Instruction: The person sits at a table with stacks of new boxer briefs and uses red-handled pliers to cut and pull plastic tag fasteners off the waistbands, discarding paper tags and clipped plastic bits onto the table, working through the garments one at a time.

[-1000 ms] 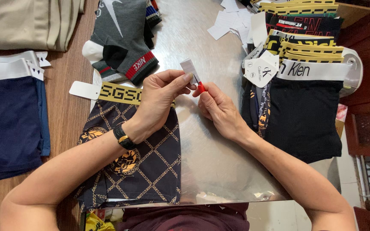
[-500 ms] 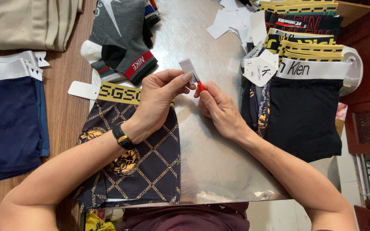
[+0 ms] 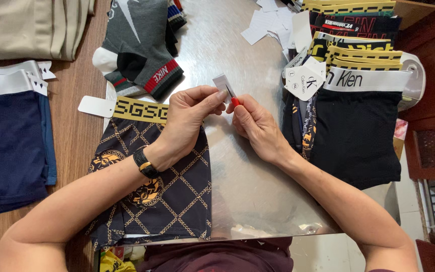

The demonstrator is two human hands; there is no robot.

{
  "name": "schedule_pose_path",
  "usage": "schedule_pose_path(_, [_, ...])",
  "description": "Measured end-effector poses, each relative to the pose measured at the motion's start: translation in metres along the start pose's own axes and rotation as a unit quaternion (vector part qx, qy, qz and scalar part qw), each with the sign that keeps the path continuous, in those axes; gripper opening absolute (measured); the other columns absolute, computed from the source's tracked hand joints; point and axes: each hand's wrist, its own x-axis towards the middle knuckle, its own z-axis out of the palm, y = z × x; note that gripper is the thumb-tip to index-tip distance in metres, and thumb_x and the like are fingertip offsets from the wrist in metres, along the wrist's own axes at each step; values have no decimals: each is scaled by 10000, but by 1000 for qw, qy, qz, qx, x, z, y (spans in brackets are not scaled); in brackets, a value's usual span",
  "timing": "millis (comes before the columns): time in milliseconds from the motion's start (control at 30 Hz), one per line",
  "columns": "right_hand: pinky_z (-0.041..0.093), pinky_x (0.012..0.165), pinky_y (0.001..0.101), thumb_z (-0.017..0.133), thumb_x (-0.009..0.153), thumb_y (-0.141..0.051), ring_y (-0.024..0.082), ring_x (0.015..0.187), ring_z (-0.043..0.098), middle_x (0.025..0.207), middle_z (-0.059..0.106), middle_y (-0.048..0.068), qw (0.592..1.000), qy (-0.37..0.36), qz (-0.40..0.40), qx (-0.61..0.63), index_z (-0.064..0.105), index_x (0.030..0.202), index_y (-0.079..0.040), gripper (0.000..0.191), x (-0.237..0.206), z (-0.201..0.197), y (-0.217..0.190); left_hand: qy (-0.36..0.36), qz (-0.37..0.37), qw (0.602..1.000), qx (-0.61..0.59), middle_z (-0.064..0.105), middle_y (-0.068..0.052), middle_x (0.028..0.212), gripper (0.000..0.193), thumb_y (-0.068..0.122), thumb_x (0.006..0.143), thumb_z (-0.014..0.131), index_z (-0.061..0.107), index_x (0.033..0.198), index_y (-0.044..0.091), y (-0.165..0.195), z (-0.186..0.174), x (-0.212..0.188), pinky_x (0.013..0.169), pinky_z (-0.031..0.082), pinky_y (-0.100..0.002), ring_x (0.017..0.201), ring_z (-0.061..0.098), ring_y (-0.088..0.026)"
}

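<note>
Holding: a small white paper tag [image 3: 221, 83], pinched at its lower edge between the thumb and forefinger of the left hand [image 3: 190, 118], above the bare metal table [image 3: 258, 191].
Tool: a thin red-handled pick [image 3: 233, 99], gripped by the closed fingertips of the right hand [image 3: 258, 126]; its dark tip touches the tag's right edge.
Change: next to none against the two earlier views; both hands sit in the same place, tag and tip still together.
Meaning: the work at the tag seems mid-step, not finished.
Tag axis: long side runs from lower right to upper left, free end pointing away from the person.
Tool axis: short, slanted up and left, tip toward the tag.
Under left wrist: patterned black-and-gold shorts [image 3: 167, 186], with a white hang tag [image 3: 95, 106] at the waistband.
Right side: stacked black shorts [image 3: 358, 131].
Far edge: loose white tags [image 3: 265, 22]; grey socks [image 3: 142, 45].
</note>
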Motion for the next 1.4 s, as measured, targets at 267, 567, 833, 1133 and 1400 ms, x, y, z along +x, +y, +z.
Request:
schedule_pose_path(267, [328,571,212,424,1134,-339,44,640,356,735,420,-61,1000,4,3,-5,565,1133,-90,285,-2,-2,4,-1,1,1000,4,748,-60,868,127,121,964,742,770,1013,8,-2,2,-1,762,558,-228,796,677,-95])
schedule_pose_path(567, [323,574,218,423,1135,-336,44,642,353,727,410,-59,1000,6,5,-22,575,1136,-85,294,-2,-2,6,-4,34,999,1,742,-46,903,141,134,967,721,755,1046,22,7,3,-1,773,552,-226,829,682,-86])
schedule_pose_path(833, [321,566,214,427,1133,-332,37,643,347,742,425,-62,1000,6,7,-2,579,1158,-79,296,-3,-2,4,-12,41,999,19,744,-61,893,140,125,984,729,760,1038,0,3,4,-3,774,550,-233,827,680,-97])
schedule_pose_path(1133, [324,556,212,419,1135,-356,38,624,354,727,430,-60,1000,7,1,-11,586,1142,-78,324,-4,-2,4,-13,29,999,16,748,-66,896,130,117,979,730,761,1039,6,0,4,-4,774,551,-228,825,682,-99])
schedule_pose_path(1400, [324,547,219,422,1127,-363,45,624,360,737,438,-55,1000,7,10,5,576,1133,-77,326,-4,-3,9,-6,12,1000,16,750,-66,879,129,116,967,736,764,1018,1,-2,5,-4,763,548,-227,813,684,-100])
